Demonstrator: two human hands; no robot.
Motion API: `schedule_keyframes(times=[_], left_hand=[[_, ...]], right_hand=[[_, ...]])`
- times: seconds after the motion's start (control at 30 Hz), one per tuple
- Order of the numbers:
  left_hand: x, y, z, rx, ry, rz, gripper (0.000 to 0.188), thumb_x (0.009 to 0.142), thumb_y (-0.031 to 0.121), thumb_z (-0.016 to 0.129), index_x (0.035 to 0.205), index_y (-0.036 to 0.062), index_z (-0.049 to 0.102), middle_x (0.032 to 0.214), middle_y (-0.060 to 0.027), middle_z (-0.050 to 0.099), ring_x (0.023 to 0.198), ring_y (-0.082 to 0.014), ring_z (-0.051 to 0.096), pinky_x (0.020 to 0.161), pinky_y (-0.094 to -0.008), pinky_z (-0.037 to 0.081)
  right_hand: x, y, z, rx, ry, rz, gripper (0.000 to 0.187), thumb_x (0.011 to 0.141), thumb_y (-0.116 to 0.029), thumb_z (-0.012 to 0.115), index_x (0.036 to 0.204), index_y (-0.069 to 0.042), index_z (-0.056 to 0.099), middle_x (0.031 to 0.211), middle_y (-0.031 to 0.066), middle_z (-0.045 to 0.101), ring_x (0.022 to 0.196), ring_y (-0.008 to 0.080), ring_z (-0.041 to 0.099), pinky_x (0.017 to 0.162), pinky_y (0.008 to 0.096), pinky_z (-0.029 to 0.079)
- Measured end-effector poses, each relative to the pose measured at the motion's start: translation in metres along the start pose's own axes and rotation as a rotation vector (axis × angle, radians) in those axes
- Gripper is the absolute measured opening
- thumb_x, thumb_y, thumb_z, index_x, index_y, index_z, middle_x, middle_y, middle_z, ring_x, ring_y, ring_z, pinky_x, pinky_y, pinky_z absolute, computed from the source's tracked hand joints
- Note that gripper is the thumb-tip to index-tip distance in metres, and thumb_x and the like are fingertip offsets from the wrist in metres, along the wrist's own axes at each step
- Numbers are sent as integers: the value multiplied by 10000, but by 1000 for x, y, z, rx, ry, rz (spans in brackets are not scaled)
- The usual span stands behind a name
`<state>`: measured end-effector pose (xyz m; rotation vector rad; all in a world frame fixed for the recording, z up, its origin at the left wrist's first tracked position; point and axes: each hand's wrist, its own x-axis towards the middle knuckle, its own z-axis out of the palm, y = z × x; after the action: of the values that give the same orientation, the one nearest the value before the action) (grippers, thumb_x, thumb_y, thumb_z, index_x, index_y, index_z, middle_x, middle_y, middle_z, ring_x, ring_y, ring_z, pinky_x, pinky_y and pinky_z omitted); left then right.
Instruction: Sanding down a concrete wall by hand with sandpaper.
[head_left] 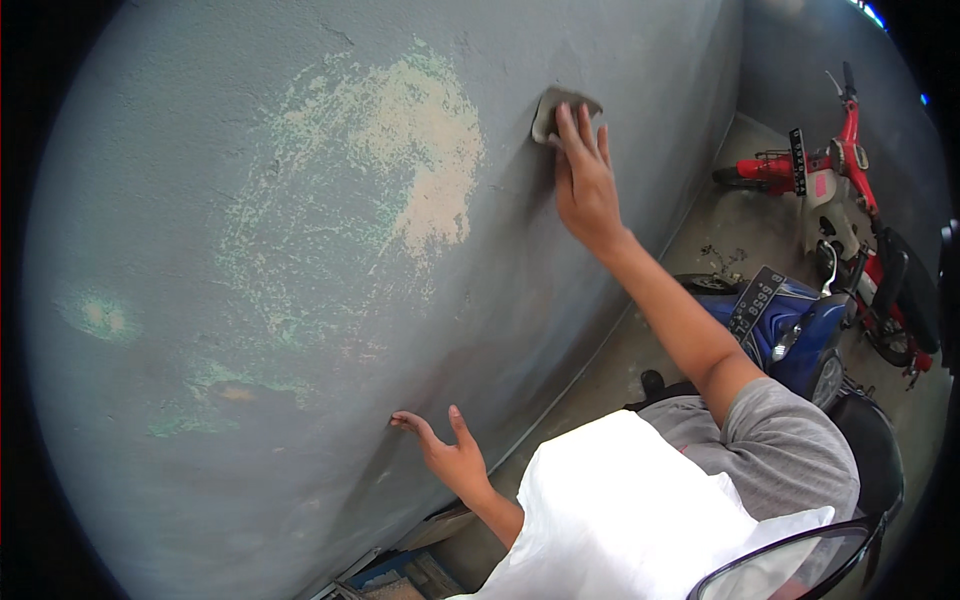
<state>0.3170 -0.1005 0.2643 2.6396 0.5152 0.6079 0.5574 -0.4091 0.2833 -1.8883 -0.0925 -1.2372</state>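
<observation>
My right hand [588,185] reaches up and presses a small bent sheet that looks like sandpaper [546,118] against the grey wall [330,480]. Its fingers lie over the sheet, which curls up at the edges. Lower down, my left hand [455,460] holds nothing, with thumb and fingers apart and the fingertips at or close to the wall. A large worn patch [435,150] on the wall, pale cream with green flecks, lies left of the sheet. Smaller greenish patches [105,318] show further left and below.
A blue motorcycle [800,320] stands behind my right arm, and a red one [850,150] is further back on the floor. Flat boards or boxes [420,575] rest at the wall's foot. White cloth [640,500] and a dark glasses frame [790,560] cover the lower right.
</observation>
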Motion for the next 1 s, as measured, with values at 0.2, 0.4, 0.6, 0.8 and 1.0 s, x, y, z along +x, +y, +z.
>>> schedule_keyframes(times=[0.2, 0.4, 0.6, 0.8, 1.0], left_hand=[[0, 7, 0, -4, -15, -7, 852, 1018, 434, 607, 1622, -4, 196, 1668, -281, 198, 1558, -380, 194, 1241, -440, 264], [2, 2, 5, 21, -13, -1, 862, 1015, 440, 613, 1618, -17, 198, 1667, -283, 197, 1553, -384, 205, 1238, -441, 269], [1, -5, 6, 44, -16, 33, 883, 1014, 472, 606, 1610, -37, 199, 1663, -289, 197, 1543, -386, 229, 1235, -440, 280], [2, 7, 4, 50, -14, 3, 879, 1015, 479, 603, 1606, -39, 210, 1660, -290, 201, 1543, -381, 228, 1238, -438, 275], [3, 10, -5, 39, -53, 6, 870, 1020, 467, 600, 1614, -23, 195, 1657, -294, 206, 1543, -382, 225, 1237, -441, 281]], right_hand=[[35, 10, -3, -36, 79, -3, 574, 1009, -18, 464, 1576, -53, 377, 1534, 150, 521, 1524, 371, 319, 1249, 562, 171], [27, 8, -5, -43, 38, 9, 574, 1007, -18, 457, 1574, -52, 375, 1535, 159, 517, 1525, 376, 313, 1249, 569, 166], [30, 4, -14, -63, 15, 5, 600, 994, -2, 462, 1582, -50, 354, 1539, 159, 508, 1512, 394, 328, 1246, 578, 175], [15, 11, -10, -25, -49, 29, 564, 1028, -26, 437, 1585, -65, 362, 1506, 159, 546, 1541, 346, 288, 1268, 535, 129], [28, 9, -11, -53, -10, 4, 571, 1029, -16, 428, 1592, -74, 354, 1567, 134, 482, 1530, 340, 308, 1265, 525, 166]])
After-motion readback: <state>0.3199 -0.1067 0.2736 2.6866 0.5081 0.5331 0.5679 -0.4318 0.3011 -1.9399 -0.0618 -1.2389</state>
